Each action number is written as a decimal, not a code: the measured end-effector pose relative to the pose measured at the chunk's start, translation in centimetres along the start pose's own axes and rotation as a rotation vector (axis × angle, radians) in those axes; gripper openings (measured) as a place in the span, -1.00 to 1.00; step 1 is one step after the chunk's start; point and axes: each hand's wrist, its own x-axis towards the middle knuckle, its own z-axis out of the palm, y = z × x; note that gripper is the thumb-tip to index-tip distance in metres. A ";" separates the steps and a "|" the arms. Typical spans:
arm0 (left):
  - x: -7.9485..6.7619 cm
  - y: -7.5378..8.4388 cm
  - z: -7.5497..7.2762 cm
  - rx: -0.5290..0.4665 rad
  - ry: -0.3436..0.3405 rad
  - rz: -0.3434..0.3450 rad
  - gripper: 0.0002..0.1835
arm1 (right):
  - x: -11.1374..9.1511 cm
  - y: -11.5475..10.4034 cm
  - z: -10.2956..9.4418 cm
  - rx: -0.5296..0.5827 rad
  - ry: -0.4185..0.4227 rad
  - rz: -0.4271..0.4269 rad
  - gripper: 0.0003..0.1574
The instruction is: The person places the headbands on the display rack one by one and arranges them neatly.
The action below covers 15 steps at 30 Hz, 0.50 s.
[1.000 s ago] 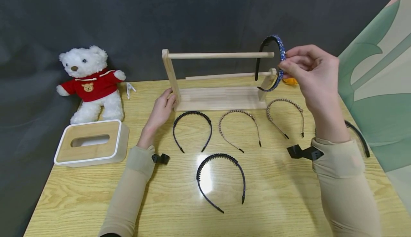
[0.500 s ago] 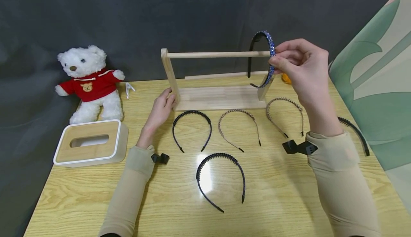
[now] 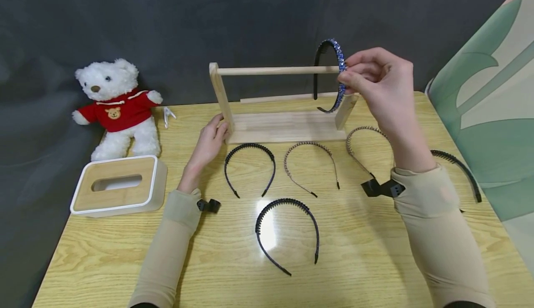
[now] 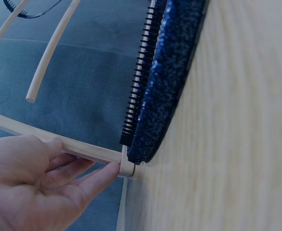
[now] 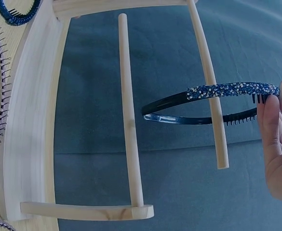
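- As my right hand (image 3: 381, 78) moves left, the sequined blue headband (image 3: 339, 53) it pinches now encircles the upper rod (image 3: 267, 71) farther from the free end.
- My left hand (image 3: 210, 142) grips the wooden stand (image 3: 283, 128); threading appears well under way.

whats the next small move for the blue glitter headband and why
Probably slide the blue glitter headband along the upper rod toward the upright that the left hand holds: the rod passes through the band's loop, but the right hand pinches the band near the rod's free end.
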 end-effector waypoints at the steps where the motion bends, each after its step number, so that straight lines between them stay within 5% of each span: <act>1: 0.0 0.0 0.0 -0.002 0.000 0.000 -0.49 | 0.0 0.0 0.1 -0.010 -0.003 -0.002 -0.86; 15: 0.0 0.0 -0.1 -0.030 -0.009 -0.001 -0.48 | 0.5 0.2 1.5 -0.077 -0.036 -0.016 -0.88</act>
